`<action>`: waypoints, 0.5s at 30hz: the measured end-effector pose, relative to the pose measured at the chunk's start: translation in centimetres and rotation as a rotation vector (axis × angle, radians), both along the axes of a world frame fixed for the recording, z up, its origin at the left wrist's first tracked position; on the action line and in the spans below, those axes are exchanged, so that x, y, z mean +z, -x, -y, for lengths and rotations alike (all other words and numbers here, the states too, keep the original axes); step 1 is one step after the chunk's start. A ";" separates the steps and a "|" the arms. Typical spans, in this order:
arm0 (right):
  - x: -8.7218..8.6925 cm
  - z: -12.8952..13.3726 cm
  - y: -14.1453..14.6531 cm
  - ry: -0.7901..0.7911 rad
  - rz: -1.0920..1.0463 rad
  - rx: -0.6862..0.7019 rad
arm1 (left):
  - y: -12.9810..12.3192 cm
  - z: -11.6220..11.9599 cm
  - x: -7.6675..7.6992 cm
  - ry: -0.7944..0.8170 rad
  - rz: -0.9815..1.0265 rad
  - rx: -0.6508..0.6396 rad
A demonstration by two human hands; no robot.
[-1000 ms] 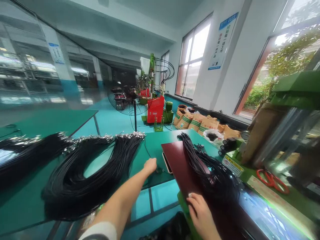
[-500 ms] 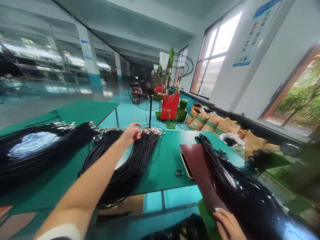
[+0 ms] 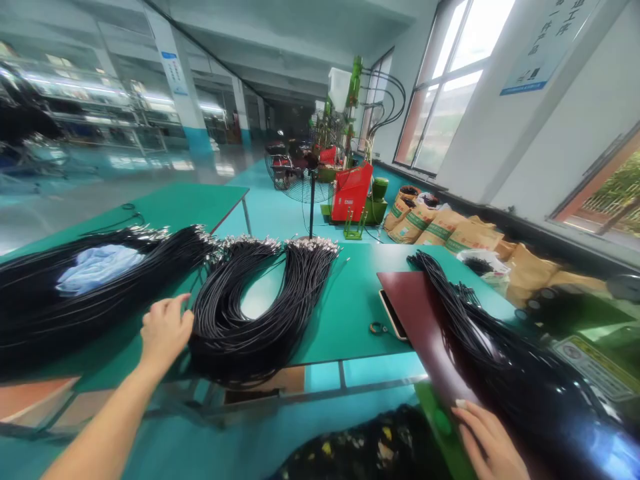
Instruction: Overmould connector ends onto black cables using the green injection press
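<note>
My left hand (image 3: 166,330) is over the green table (image 3: 325,333), beside the left edge of a curved bundle of black cables (image 3: 295,307). Its fingers are loosely bent and apart, and nothing shows in them. Silvery ends cluster at the bundle's far side. At the lower right, my right hand (image 3: 493,437) lies with fingers stretched at the edge of a dark red board (image 3: 425,333), open. More long black cables (image 3: 465,333) lie across that board, close to the right hand.
Another cable heap (image 3: 100,313) on the left has a light blue cloth (image 3: 100,267) on it. A phone (image 3: 395,317) and a small dark ring-shaped item (image 3: 379,328) lie beside the board. Beyond stand a fan (image 3: 313,193), a red machine (image 3: 353,193) and paper sacks (image 3: 437,227).
My left hand has come back from the silvery cable ends toward me and to the left, down beside the bundle. My right hand stays by the board. The view has shifted slightly.
</note>
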State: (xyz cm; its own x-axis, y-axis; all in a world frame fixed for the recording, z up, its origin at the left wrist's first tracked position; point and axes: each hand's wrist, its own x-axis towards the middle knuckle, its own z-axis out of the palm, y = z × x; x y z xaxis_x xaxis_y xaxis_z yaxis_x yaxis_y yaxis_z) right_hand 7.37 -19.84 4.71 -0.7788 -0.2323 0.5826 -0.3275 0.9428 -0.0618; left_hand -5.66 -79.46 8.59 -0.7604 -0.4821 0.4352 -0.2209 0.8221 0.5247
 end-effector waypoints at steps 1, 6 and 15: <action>0.1 0.1 0.0 -0.005 -0.006 0.000 | -0.3 -0.4 0.1 0.085 -0.016 -0.042; 0.4 0.4 -0.1 -0.015 0.001 0.005 | -1.6 -3.2 1.7 0.444 0.284 -0.713; 0.3 0.3 -0.2 0.013 0.042 -0.010 | 0.1 -5.9 4.3 0.297 0.578 -0.704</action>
State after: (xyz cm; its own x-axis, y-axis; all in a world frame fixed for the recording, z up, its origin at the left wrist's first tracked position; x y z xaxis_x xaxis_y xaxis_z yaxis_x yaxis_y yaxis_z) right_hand 7.53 -20.10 5.00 -0.8052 -0.2166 0.5521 -0.3144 0.9452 -0.0878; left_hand -5.75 -73.51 12.85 -0.9691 0.2372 -0.0677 0.2152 0.9472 0.2379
